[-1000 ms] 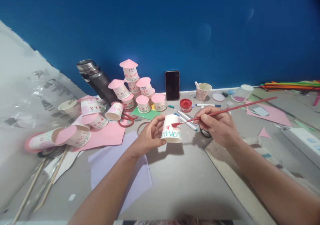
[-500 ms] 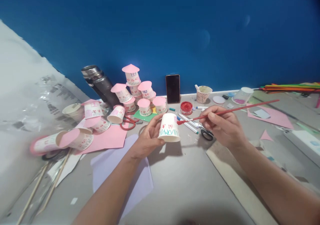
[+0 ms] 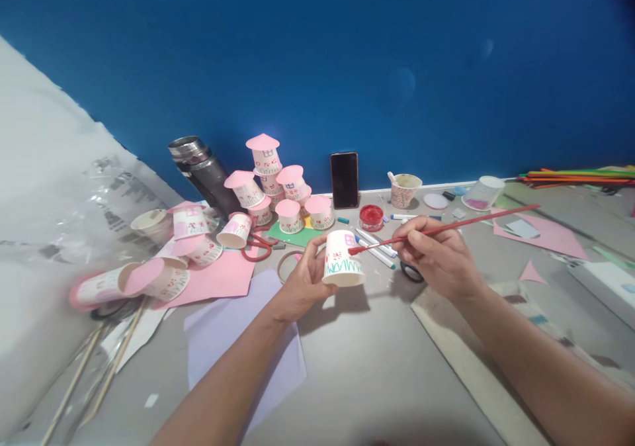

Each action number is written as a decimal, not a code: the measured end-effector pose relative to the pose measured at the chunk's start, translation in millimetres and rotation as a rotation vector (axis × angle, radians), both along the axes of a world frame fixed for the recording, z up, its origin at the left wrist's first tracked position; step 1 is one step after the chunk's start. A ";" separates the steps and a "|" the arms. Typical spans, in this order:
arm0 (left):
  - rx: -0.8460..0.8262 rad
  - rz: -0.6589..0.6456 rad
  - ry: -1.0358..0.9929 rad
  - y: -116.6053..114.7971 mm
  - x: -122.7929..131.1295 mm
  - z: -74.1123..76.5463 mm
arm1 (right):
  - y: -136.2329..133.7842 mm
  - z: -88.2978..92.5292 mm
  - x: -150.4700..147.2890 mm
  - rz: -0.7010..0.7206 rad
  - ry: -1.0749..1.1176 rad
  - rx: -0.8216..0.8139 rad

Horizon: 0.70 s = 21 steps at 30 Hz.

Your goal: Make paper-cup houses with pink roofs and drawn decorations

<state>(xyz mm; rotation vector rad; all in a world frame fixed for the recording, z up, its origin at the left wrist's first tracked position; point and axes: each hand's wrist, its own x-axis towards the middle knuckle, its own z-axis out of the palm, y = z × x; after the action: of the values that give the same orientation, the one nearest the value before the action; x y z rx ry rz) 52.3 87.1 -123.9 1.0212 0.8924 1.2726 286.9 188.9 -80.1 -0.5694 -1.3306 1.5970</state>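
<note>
My left hand (image 3: 308, 280) is closed around the side of an upside-down white paper cup (image 3: 340, 261), which bears green grass strokes, red spots and a pink window. Pinched in my right hand (image 3: 439, 254) is a long red paintbrush (image 3: 476, 220). Its red-loaded tip meets the cup's right side, or lies right in front of it; I cannot tell which. Behind the cup stands an open jar of red paint (image 3: 372, 217). Several markers (image 3: 378, 253) lie between the jar and my right hand, close to black-handled scissors (image 3: 411, 272).
Decorated cups with pink paper roofs (image 3: 262, 143) are stacked at the back left beside a dark flask (image 3: 203, 171). A phone (image 3: 344, 180) leans on the blue wall. Purple paper (image 3: 218, 330) lies under my left forearm, a cloth (image 3: 461, 347) by my right.
The cup has turned in my left hand, bringing the pink window and more of its side into view. The brush tip has shifted slightly lower along the cup.
</note>
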 end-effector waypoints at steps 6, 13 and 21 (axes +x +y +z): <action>-0.006 -0.018 -0.020 0.7 -1.2 -4.3 | -1.3 -2.8 -0.9 -0.015 -0.022 -0.022; -0.012 -0.025 -0.086 1.2 1.5 -0.1 | 0.1 -2.9 0.5 0.001 -0.022 0.019; -0.015 -0.024 -0.094 0.7 0.6 -0.8 | 1.5 -2.6 3.1 -0.002 -0.034 0.025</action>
<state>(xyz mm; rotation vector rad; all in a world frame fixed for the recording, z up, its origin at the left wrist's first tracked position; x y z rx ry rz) 52.9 87.8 -124.7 0.9504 0.8146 1.2816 290.0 190.5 -82.7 -0.5845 -1.3731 1.5735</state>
